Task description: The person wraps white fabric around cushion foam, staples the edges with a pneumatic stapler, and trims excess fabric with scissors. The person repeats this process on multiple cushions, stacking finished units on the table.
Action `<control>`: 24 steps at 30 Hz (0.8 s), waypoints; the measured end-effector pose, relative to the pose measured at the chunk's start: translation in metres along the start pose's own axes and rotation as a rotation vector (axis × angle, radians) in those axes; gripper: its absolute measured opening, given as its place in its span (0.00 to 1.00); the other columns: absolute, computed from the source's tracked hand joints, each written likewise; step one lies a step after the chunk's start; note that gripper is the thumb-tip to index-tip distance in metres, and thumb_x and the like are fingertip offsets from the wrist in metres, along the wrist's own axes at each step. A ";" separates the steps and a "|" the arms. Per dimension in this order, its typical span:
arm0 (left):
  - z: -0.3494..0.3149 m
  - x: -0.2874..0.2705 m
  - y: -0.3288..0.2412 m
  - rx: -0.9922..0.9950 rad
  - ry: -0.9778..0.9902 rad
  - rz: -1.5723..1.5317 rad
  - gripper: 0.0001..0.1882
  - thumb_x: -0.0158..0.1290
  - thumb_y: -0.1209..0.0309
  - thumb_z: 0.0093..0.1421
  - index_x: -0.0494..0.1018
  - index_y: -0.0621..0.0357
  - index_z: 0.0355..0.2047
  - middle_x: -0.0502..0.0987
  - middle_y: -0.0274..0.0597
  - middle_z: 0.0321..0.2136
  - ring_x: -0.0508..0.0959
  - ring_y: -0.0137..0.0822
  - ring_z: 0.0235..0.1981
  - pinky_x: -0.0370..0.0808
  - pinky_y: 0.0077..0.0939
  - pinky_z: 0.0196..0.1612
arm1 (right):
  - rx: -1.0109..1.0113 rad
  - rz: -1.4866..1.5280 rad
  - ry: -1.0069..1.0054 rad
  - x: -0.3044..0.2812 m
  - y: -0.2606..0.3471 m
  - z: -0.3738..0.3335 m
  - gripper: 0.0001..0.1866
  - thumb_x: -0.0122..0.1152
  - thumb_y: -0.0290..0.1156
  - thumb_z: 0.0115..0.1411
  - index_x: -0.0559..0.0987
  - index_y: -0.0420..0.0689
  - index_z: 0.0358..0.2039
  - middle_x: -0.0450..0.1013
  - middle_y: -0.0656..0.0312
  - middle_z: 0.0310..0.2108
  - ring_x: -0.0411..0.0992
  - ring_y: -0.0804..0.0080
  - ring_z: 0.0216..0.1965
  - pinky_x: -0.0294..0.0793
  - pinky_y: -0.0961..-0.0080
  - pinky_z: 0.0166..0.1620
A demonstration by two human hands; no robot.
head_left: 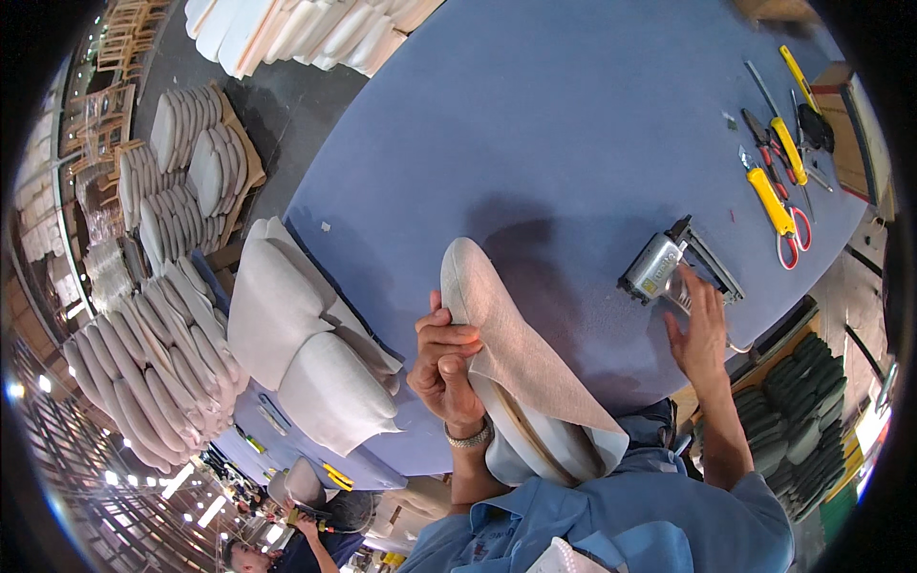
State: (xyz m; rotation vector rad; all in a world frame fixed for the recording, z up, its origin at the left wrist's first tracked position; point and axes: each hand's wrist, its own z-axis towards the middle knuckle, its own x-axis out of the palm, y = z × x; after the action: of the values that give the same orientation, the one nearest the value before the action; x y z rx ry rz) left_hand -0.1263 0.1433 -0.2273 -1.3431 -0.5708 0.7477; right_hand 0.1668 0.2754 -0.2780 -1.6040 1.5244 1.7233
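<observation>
In my left hand [447, 368] is the edge of a seat cushion, my fingers closed on its beige fabric cover [511, 344]. The cushion stands tilted against my body; its pale foam side and a brown board edge [521, 420] show below the cover. My right hand [702, 329] is at the handle of a silver staple gun [659, 267] lying on the blue table. Its fingers are stretched out over the handle and the thumb stands apart. Whether the fingertips touch the handle is hard to see.
Yellow-handled scissors [772, 205], pliers [764, 143] and a yellow cutter [798, 76] lie at the table's [573, 115] right. Cut fabric pieces [306, 334] overlap the left edge. Stacked cushions [153, 363] stand farther left, dark ones [793, 420] at lower right. Another person [306, 544] works at lower left.
</observation>
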 end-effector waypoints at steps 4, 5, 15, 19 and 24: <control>0.003 0.011 0.000 0.000 -0.007 0.037 0.15 0.53 0.68 0.69 0.81 0.62 0.28 0.84 0.44 0.34 0.75 0.40 0.54 0.57 0.57 0.73 | 0.113 0.090 0.044 0.014 -0.007 0.021 0.49 0.73 0.15 0.46 0.64 0.50 0.69 0.72 0.49 0.51 0.75 0.51 0.46 0.74 0.57 0.52; 0.004 0.013 0.000 0.004 -0.004 0.056 0.14 0.54 0.68 0.68 0.82 0.62 0.29 0.85 0.43 0.33 0.76 0.40 0.53 0.58 0.57 0.72 | 0.141 0.165 0.079 0.009 -0.006 0.025 0.50 0.73 0.15 0.45 0.63 0.50 0.70 0.72 0.49 0.50 0.75 0.52 0.45 0.75 0.58 0.51; 0.008 0.026 0.001 -0.002 0.018 0.060 0.05 0.63 0.71 0.61 0.85 0.58 0.30 0.87 0.39 0.34 0.79 0.39 0.50 0.62 0.53 0.71 | -0.143 0.708 0.462 -0.108 0.085 0.099 0.39 0.73 0.29 0.50 0.73 0.40 0.64 0.76 0.50 0.55 0.77 0.61 0.52 0.75 0.64 0.58; 0.010 0.023 0.004 0.005 0.040 0.042 0.01 0.66 0.74 0.57 0.86 0.56 0.30 0.87 0.37 0.35 0.78 0.37 0.49 0.62 0.51 0.71 | -0.584 0.576 0.502 -0.109 0.115 0.139 0.38 0.71 0.38 0.49 0.76 0.36 0.61 0.78 0.47 0.53 0.79 0.56 0.48 0.75 0.61 0.53; 0.013 0.019 0.004 0.012 0.071 0.041 0.06 0.69 0.76 0.51 0.87 0.54 0.30 0.87 0.34 0.35 0.78 0.34 0.49 0.63 0.49 0.72 | -0.535 0.543 0.570 -0.108 0.137 0.137 0.44 0.72 0.49 0.45 0.78 0.34 0.59 0.80 0.48 0.48 0.80 0.59 0.44 0.78 0.67 0.47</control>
State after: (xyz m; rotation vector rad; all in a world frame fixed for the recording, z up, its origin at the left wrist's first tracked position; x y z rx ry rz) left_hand -0.1243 0.1661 -0.2306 -1.3680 -0.4829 0.7328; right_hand 0.0200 0.3832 -0.1506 -2.2460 2.0223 2.2261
